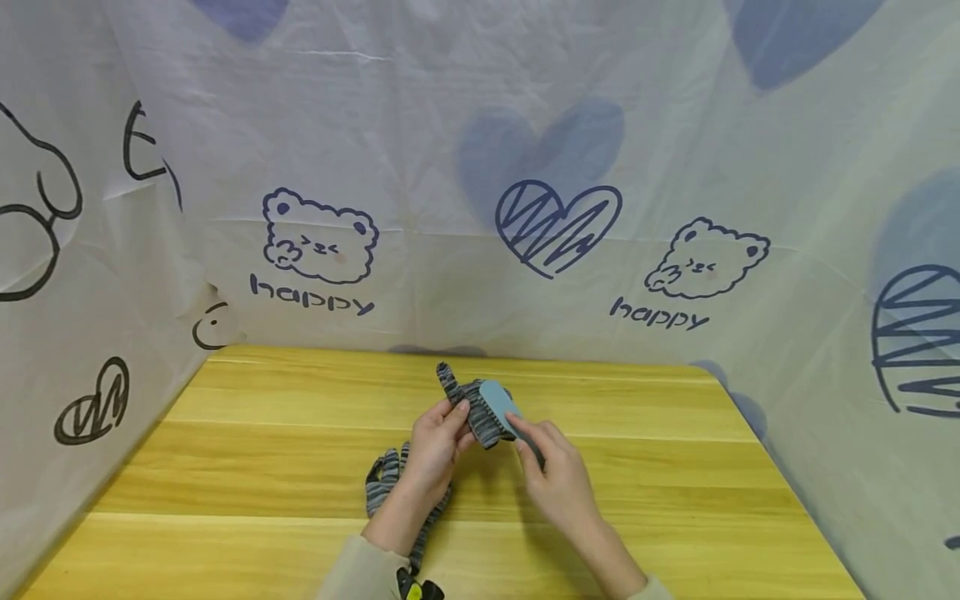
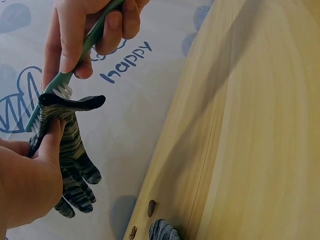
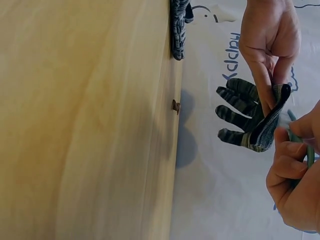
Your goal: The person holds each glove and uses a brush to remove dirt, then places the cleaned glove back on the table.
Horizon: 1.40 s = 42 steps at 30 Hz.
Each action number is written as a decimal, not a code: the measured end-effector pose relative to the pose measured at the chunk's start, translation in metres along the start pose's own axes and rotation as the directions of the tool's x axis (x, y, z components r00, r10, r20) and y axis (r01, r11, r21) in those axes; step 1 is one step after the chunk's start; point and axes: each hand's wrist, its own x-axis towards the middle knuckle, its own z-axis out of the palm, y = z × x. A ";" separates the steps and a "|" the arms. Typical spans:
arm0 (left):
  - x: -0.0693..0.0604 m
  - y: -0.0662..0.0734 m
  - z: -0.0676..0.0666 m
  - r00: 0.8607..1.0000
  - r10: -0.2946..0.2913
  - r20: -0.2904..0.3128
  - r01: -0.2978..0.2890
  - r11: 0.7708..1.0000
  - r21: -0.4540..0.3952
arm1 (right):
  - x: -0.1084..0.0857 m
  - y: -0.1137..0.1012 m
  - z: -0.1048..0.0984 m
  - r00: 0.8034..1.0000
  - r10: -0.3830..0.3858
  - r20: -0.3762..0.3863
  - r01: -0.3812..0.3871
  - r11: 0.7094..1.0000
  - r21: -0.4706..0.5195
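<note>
My left hand [image 1: 437, 446] pinches a grey-and-black striped knit glove [image 1: 480, 414] by its cuff, above the table. In the left wrist view the glove's fingers [image 2: 75, 187] hang down from that hand, and its dark cuff edge faces the other hand. A blue-green brush [image 1: 501, 404] with white bristles lies against the glove's fabric. My right hand [image 1: 558, 475] grips the brush by its handle, index finger along its back. In the right wrist view the brush [image 3: 300, 137] is mostly hidden behind the fingers.
A second striped glove [image 1: 384, 479] lies on the wooden table [image 1: 660, 475], partly under my left forearm. A black strap with a yellow spot [image 1: 415, 590] is at the left wrist. White cloth [image 1: 435, 275] with hearts and bears hangs behind and at both sides.
</note>
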 end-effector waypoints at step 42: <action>0.000 0.007 -0.001 1.000 0.016 0.023 -0.016 1.000 0.002 | 0.003 0.000 -0.004 0.998 -0.030 -0.052 0.032 0.999 0.035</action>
